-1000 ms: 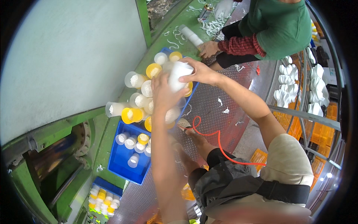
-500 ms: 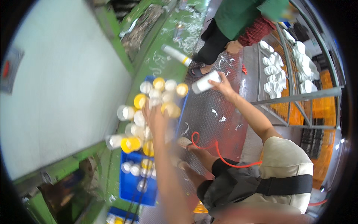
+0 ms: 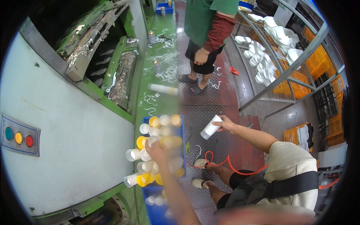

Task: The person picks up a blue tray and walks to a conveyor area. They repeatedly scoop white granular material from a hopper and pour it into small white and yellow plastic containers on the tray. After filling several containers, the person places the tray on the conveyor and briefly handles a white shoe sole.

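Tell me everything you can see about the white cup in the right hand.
The white cup is a plain tapered tube, plastic by its look, with no visible markings. It is tilted, one end down to the left, held by the right hand at its upper end, out over the metal tread-plate floor. It is clear of the blue crate. Nothing else touches it.

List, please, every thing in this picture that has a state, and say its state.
white cup: held in the right hand, tilted, clear of the floor.
left hand: resting on the white and yellow cups, blurred.
blue crate: piled full of cups.
orange hose: lying looped on the floor.
white tube: lying on its side.
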Action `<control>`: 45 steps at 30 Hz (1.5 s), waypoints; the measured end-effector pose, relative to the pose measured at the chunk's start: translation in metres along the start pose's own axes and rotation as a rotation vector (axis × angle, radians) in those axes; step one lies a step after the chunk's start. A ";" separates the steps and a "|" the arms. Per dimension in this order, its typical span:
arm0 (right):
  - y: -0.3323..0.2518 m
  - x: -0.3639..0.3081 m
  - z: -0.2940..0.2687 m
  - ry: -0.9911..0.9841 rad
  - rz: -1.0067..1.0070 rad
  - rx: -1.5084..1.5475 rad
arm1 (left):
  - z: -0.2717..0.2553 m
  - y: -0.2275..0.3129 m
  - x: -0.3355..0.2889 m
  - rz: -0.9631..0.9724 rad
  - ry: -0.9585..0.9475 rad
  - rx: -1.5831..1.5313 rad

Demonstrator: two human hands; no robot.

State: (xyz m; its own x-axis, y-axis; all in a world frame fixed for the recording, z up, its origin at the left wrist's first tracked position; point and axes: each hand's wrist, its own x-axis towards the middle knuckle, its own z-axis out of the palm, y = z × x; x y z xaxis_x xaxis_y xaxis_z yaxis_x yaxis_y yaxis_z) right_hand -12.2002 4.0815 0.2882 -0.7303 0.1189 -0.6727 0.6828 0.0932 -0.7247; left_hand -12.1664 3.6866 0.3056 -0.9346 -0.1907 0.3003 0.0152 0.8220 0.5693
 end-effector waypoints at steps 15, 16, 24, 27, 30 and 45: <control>0.059 -0.032 -0.016 -0.030 0.021 -0.044 | 0.009 -0.015 0.001 0.108 0.062 0.061; 0.056 -0.022 -0.016 0.000 0.025 -0.026 | 0.010 -0.016 0.001 0.107 0.051 0.067; -0.003 0.162 0.010 0.138 -0.055 0.278 | 0.009 -0.011 0.004 0.026 -0.028 0.085; -0.021 0.245 0.042 0.273 -0.126 0.328 | 0.005 -0.005 0.006 -0.009 -0.064 0.095; -0.031 0.319 0.075 0.236 -0.050 0.449 | 0.002 -0.001 0.009 -0.045 -0.115 0.110; -0.032 0.392 0.117 0.380 -0.084 0.547 | 0.004 0.005 0.018 -0.155 -0.143 0.107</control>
State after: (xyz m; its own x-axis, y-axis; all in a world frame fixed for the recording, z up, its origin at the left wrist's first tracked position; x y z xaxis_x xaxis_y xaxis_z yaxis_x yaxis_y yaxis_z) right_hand -12.5108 4.0098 0.0303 -0.6527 0.4823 -0.5843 0.4407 -0.3856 -0.8106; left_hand -12.1842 3.6897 0.3107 -0.9637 -0.2477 0.0996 -0.1635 0.8426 0.5132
